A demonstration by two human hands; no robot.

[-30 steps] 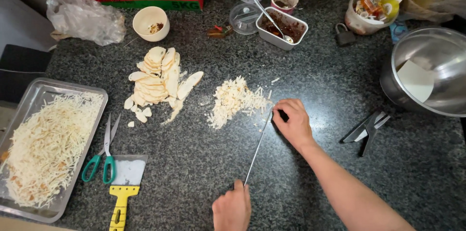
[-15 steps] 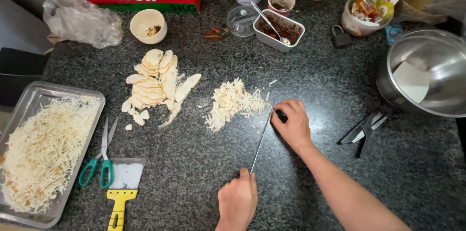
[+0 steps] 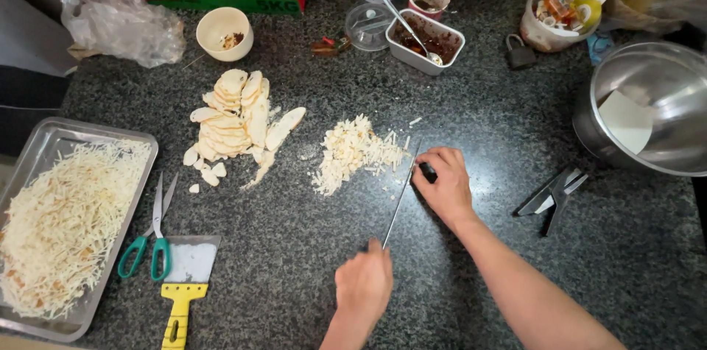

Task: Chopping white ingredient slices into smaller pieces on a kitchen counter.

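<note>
Our right hand (image 3: 444,186) is closed around the dark handle of a long knife (image 3: 401,198), whose blade runs from that hand down and to the left across the dark speckled worktop (image 3: 471,122). Our left hand (image 3: 365,287) lies at the far end of the blade, its fingertips pressing on the tip, the fingers bent rather than gripping anything. Just left of the right hand, and touching the upper stretch of the blade, sits a small heap of finely chopped pale shreds (image 3: 352,151). Farther left of it lies a pile of pale slices (image 3: 236,123), still whole. Well to the left of the left hand are green-handled scissors (image 3: 151,236) and, just beside them, a yellow-handled scraper (image 3: 184,280). Beyond those stands a metal tray (image 3: 51,133) filled with fine shreds. Right of the right hand lie dark tongs (image 3: 552,194), and above them a steel bowl (image 3: 648,70).
</note>
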